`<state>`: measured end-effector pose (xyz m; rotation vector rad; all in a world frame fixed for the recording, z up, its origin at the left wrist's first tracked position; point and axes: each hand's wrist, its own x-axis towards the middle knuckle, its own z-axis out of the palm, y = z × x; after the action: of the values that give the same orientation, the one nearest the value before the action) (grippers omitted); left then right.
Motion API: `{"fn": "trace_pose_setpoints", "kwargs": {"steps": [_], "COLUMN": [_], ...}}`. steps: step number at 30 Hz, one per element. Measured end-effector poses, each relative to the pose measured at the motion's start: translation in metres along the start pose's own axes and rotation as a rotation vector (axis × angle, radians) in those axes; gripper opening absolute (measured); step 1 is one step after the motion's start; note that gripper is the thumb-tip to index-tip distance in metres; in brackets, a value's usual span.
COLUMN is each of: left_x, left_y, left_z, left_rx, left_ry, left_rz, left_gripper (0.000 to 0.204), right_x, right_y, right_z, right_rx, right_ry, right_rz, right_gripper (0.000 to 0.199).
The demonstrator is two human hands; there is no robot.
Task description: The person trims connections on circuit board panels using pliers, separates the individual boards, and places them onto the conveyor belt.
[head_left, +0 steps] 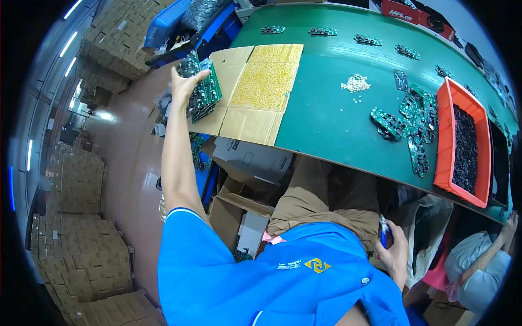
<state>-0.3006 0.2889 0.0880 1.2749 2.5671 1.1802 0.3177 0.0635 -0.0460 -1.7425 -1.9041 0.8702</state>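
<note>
At the left end of the green table, my left hand (186, 86) grips a stack of green circuit boards (205, 96), thumb across the top. The stack stands on edge by the left edge of a cardboard sheet (261, 125); I cannot tell whether it rests on it. Low by my lap, my right hand (396, 251) is closed around blue-handled pliers (384, 234) with their metal tip upward. Across the table from it lies a loose heap of circuit boards (418, 117), some overlapping.
An orange bin (444, 146) of small black parts stands at the right. A pile of small pale pieces (356, 83) lies mid-table, with several boards (368, 39) in a row beyond. Open cartons (225, 217) sit below the table. Another person (481, 266) is at the far right.
</note>
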Motion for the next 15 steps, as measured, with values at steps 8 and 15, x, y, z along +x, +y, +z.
{"fn": "trace_pose_setpoints", "kwargs": {"steps": [8, 15], "left_x": [-0.107, -0.287], "left_y": [0.088, 0.135], "left_z": [-0.002, 0.066], "left_rx": [-0.897, -1.941], "left_ry": [-0.414, -0.871], "left_rz": [0.250, -0.033], "left_gripper": [0.094, 0.090], "right_x": [0.070, 0.110], "right_y": [-0.094, -0.131], "right_z": [-0.007, 0.007], "right_rx": [0.697, 1.371], "right_ry": [-0.087, -0.440], "right_rz": [-0.235, 0.043], "right_gripper": [0.055, 0.053]}}
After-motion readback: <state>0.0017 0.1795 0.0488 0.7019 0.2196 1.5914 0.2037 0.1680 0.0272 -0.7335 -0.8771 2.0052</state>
